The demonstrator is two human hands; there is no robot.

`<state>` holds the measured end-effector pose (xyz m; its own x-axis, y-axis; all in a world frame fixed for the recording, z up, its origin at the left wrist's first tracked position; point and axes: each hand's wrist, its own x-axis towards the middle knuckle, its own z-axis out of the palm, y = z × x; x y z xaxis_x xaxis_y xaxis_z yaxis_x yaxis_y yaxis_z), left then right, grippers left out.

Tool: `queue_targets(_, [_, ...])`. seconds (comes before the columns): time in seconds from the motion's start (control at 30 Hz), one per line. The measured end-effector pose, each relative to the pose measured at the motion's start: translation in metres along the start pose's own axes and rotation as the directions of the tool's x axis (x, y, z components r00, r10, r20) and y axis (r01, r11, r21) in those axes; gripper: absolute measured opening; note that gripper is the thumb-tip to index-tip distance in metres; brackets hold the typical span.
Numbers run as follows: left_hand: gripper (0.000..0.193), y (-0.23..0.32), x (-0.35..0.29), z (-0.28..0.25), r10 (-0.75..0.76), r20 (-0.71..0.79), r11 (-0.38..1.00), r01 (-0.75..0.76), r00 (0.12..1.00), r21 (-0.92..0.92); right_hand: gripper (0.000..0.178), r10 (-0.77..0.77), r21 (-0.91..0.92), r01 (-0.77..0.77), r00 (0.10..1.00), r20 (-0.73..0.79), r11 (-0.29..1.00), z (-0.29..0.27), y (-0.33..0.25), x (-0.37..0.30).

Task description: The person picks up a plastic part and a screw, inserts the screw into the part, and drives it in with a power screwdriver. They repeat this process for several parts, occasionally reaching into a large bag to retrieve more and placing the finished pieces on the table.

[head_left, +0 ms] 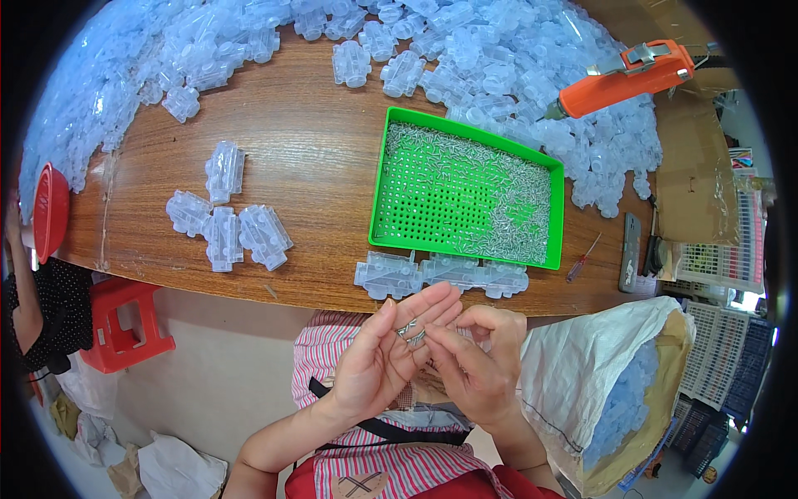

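At the frame's lower centre, small silver screws [412, 334] lie on my spread, upturned left hand [376, 366], the fingers [467, 349] of my right hand [489, 378] drawn together over them, gripping one or not I cannot tell, below the green tray [556, 218] right of centre on the wooden worktop [324, 125].

Fingers [464, 353] of the right hand [489, 387] cover part of the left hand [368, 376]; the screws [414, 338] there are too small to count. The rim cuts off the clear housings' heap [474, 50] at twelve o'clock and another person [60, 303] at nine.
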<state>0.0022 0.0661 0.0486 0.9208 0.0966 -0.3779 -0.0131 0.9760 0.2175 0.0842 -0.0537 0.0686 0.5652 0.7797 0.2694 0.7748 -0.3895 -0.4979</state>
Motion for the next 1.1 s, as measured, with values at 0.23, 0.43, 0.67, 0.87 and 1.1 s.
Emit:
queue_targets(0.23, [0.058, -0.003, 0.000, -0.007, -0.010, 0.042, 0.999, 0.012, 0.999, -0.040, 0.018, 0.115, 0.132, -0.124, 0.991, 0.074, 0.983, 0.000, -0.002, 0.007])
queue_targets(0.43, [0.056, -0.003, -0.001, -0.009, -0.042, -0.018, 0.997, 0.041, 0.999, -0.064, 0.016, 0.123, 0.118, -0.133, 0.989, 0.086, 0.984, 0.008, 0.001, 0.000])
queue_targets(0.67, [0.055, -0.003, 0.000, -0.009, -0.007, 0.000, 0.999, 0.007, 1.000, -0.042, 0.017, -0.005, -0.122, 0.016, 0.996, 0.087, 0.992, -0.002, -0.009, 0.002])
queue_targets(0.87, [0.053, 0.000, 0.001, -0.008, -0.024, -0.042, 0.996, 0.020, 0.999, -0.091, 0.013, 0.089, 0.068, -0.092, 0.995, 0.050, 0.993, 0.000, -0.007, 0.002])
queue_targets(1.1, [0.041, -0.002, -0.012, -0.014, -0.059, -0.204, 0.998, 0.060, 0.977, 0.002, 0.009, 0.247, 0.231, -0.224, 0.966, -0.079, 0.947, 0.017, 0.012, 0.009])
